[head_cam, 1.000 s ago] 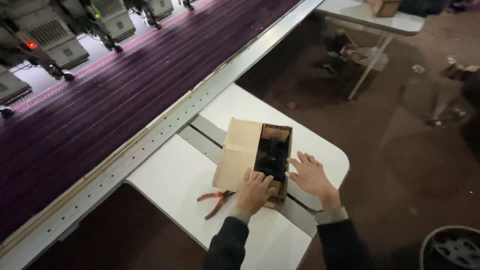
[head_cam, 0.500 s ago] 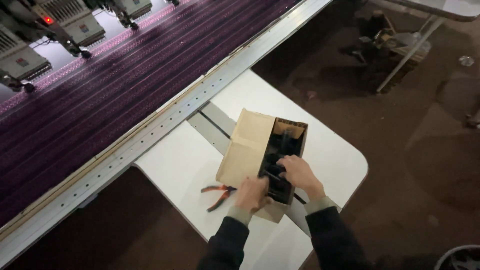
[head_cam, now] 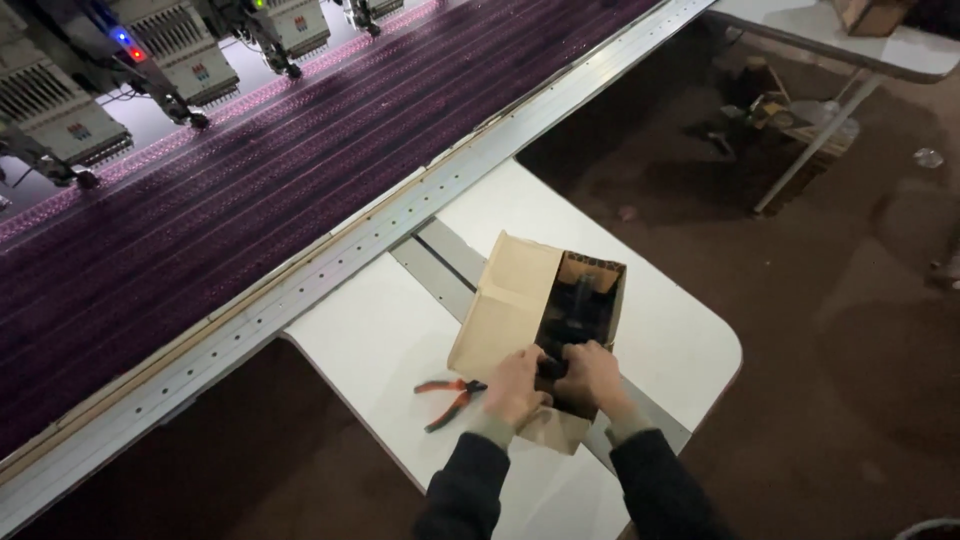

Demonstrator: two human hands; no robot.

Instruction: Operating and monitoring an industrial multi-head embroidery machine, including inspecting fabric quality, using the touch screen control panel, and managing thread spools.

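Note:
An open cardboard box (head_cam: 508, 305) lies on a white table (head_cam: 370, 340), its inside filled with dark objects (head_cam: 578, 305) I cannot make out. My left hand (head_cam: 515, 385) grips the near end of the box beside the flap. My right hand (head_cam: 590, 375) reaches into the box's near end, fingers closed on a dark object there. Both sleeves are dark.
Orange-handled pliers (head_cam: 448, 395) lie on the table left of my left hand. A long purple fabric (head_cam: 250, 190) stretches under embroidery machine heads (head_cam: 170, 45) beyond a metal rail (head_cam: 400, 220). A folding table (head_cam: 850, 45) stands at the far right over a dark floor.
My right hand has moved from the box's outer right side into its near end. My left hand has shifted up on the box. The view has shifted slightly.

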